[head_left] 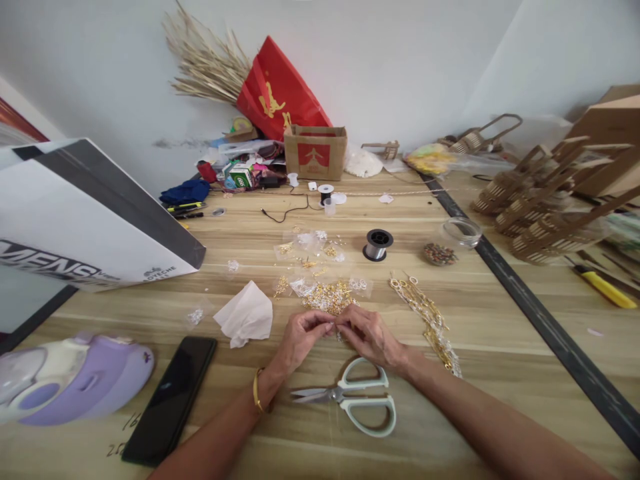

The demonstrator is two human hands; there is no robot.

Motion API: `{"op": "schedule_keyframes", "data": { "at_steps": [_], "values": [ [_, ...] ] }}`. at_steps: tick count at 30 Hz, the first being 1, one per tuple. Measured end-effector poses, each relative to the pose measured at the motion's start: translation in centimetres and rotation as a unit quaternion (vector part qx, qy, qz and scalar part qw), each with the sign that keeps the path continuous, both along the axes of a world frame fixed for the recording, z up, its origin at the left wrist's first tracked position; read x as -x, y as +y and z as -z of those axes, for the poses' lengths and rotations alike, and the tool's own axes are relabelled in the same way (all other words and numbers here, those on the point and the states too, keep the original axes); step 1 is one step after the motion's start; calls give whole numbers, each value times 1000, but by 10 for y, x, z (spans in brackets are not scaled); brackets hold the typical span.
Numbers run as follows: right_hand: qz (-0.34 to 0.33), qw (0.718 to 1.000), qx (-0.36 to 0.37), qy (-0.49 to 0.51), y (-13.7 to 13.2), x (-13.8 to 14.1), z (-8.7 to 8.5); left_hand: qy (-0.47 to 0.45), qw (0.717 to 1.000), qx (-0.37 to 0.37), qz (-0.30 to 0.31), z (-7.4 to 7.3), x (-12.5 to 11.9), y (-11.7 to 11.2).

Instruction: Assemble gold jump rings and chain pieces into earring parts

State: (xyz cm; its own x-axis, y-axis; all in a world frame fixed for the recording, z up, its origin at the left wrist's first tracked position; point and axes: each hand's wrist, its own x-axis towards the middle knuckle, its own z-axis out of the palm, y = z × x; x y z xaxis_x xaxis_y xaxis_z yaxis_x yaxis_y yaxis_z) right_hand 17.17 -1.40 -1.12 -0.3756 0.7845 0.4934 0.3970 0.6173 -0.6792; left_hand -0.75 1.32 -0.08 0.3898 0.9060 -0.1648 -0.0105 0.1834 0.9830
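Observation:
My left hand (pixel 300 339) and my right hand (pixel 369 337) meet fingertip to fingertip just above the wooden table (pixel 500 347), both pinched on a tiny piece too small to name. Right behind them lies a heap of small gold findings (pixel 327 297). To the right, a pile of gold chains (pixel 427 317) runs down the table. Pale green scissors (pixel 357 397) lie between my forearms, blades to the left. A gold bangle (pixel 257 391) sits on my left wrist.
A crumpled white tissue (pixel 246 315), a black phone (pixel 173 397) and a purple device (pixel 75 377) lie at the left, below a white bag (pixel 85 220). A wire spool (pixel 377 244), a bead pile (pixel 439 253) and a jar lid (pixel 461 231) are farther back. Wooden baskets (pixel 540 200) stand at the right.

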Motion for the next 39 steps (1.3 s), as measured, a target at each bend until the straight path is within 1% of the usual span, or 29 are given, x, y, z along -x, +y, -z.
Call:
{"op": "schedule_keyframes", "data": {
  "at_steps": [5,15,21,25,29,34,39],
  "values": [
    [0,1000,-9,3,0,0,0,-30,999,30,-15,-1,-1,-2],
    [9,1000,-3,2,-1,1,1,-32,999,32,-22,-2,-1,-1],
    [16,1000,0,0,-1,0,6,-7,1000,15,-20,-1,-1,-1],
    [16,1000,4,0,-1,0,7,11,1000,3,-15,-1,0,-1],
    [18,1000,5,-5,-1,0,6,29,1000,-11,0,-2,1,-1],
    [5,1000,9,7,-2,1,1,44,998,-36,18,-4,2,-1],
    [24,999,26,6,-3,-1,-3,52,996,-67,10,-9,1,-3]
  ]
}}
